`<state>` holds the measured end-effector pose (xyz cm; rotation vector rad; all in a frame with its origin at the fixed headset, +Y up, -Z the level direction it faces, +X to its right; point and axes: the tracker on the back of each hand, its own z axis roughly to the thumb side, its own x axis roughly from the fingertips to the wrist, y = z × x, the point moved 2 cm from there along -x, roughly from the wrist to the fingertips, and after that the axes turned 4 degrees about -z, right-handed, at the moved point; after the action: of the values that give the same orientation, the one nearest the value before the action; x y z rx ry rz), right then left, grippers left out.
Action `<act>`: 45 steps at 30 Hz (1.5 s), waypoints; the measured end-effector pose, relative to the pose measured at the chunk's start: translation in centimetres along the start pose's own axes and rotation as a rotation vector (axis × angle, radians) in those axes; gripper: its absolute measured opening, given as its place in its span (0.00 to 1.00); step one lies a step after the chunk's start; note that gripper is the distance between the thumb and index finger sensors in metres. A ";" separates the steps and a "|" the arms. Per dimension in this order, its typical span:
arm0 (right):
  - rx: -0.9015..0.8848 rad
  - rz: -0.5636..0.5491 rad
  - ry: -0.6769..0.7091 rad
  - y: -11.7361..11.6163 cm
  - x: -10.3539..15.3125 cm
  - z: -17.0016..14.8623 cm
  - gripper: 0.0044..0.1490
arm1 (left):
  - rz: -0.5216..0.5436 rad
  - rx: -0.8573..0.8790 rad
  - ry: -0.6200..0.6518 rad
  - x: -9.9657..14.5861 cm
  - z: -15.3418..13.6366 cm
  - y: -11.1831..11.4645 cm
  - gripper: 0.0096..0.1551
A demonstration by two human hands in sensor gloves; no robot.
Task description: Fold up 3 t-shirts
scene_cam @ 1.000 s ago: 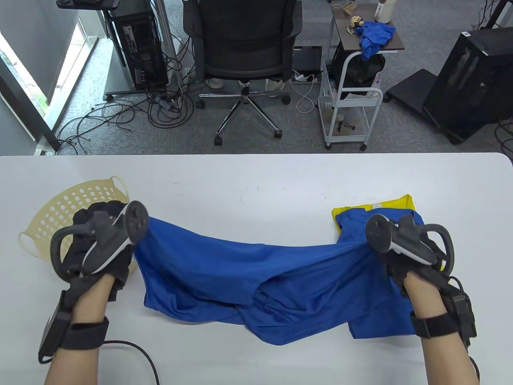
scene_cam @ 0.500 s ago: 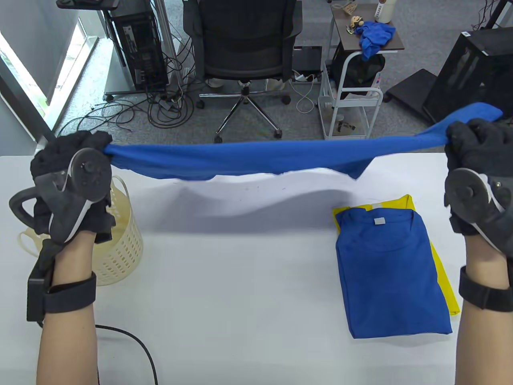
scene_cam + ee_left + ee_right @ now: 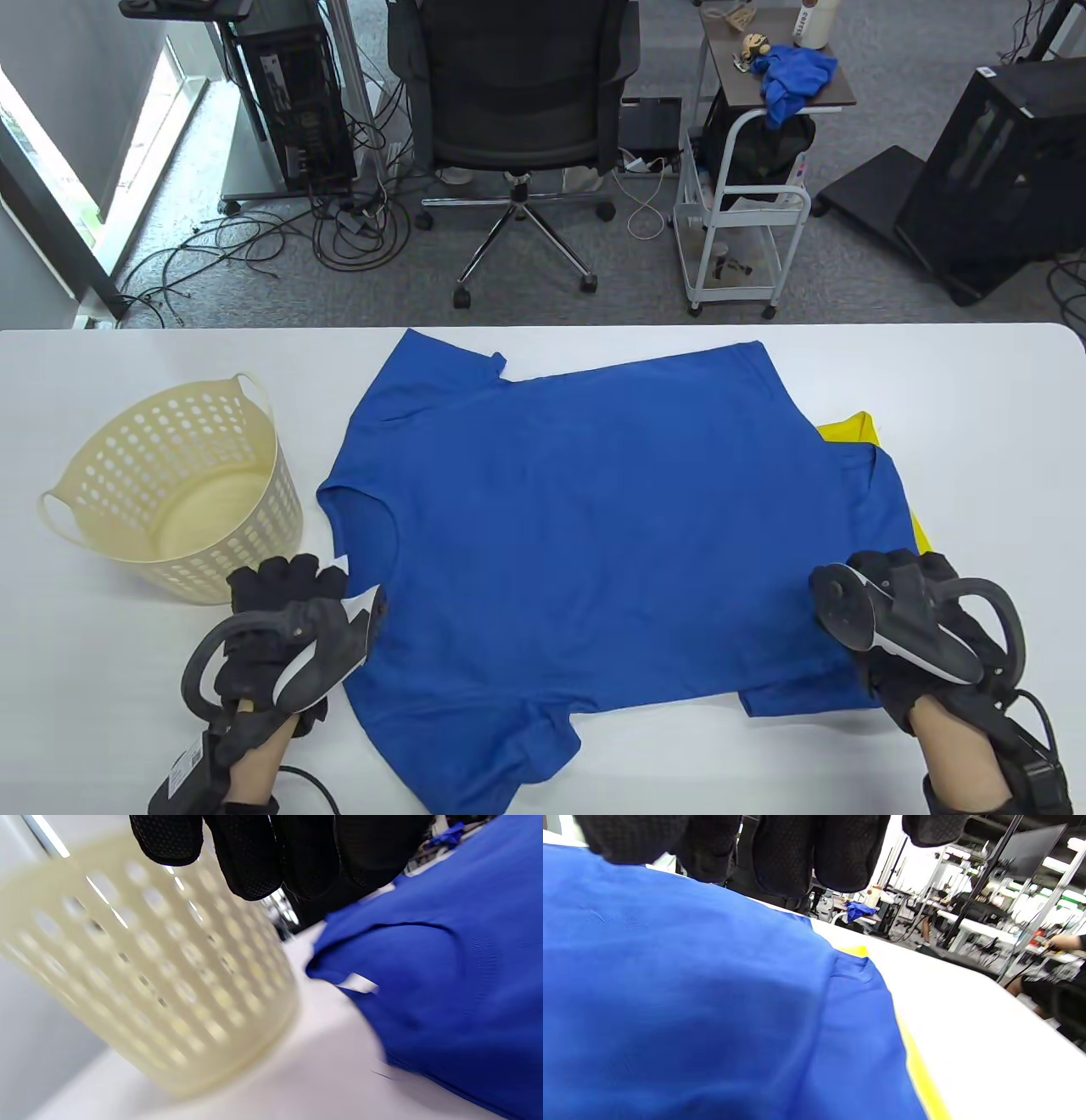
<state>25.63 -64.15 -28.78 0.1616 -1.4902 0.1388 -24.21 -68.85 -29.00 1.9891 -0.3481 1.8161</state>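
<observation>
A blue t-shirt [image 3: 585, 526] [image 3: 445, 984] [image 3: 670, 984] lies spread flat across the white table [image 3: 127, 356], collar to the left and hem to the right. Its right part covers a folded blue shirt [image 3: 887, 501] [image 3: 857, 1018], which lies on a folded yellow shirt [image 3: 848, 427] [image 3: 916, 1069]. My left hand [image 3: 288, 594] sits just left of the shirt's near shoulder; its fingers [image 3: 254, 857] hang loose and hold nothing. At the near hem corner my right hand [image 3: 899, 569] rests over the cloth, and its fingers [image 3: 818, 857] show no pinch.
A cream perforated basket [image 3: 246, 501] [image 3: 148, 976] stands at the left, close to my left hand. Beyond the table's far edge are an office chair [image 3: 517, 102] and a white cart [image 3: 738, 212]. A black cable [image 3: 305, 764] trails by my left wrist.
The blue shirt, held stretched in the air between both hands half a second ago, now lies flat on the table. Both hands have dropped to the near edge, and the left has let go.
</observation>
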 end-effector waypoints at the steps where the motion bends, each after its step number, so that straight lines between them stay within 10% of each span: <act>1: -0.014 -0.001 0.001 -0.5 -0.3 0.1 0.31 | -0.061 0.049 0.035 -0.2 0.5 0.8 0.28; 6: -0.150 -0.290 -0.112 -4.5 -1.5 -0.7 0.31 | -0.291 0.118 0.143 -2.6 2.9 6.3 0.44; 14: -0.167 -0.174 -0.087 -5.5 -0.9 -2.3 0.33 | -0.356 0.158 -0.015 -3.5 -0.8 7.9 0.39; 27: 0.129 0.025 0.273 -9.0 -0.7 9.4 0.38 | -0.429 0.281 -0.091 -3.5 -2.2 9.2 0.43; 45: 0.084 0.158 0.369 -9.5 -0.2 11.1 0.36 | -0.454 0.306 -0.105 -3.9 -2.9 9.9 0.43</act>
<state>16.58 -75.63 -28.40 0.0797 -1.1283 0.3412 -31.68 -76.56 -31.31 2.1460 0.3501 1.5451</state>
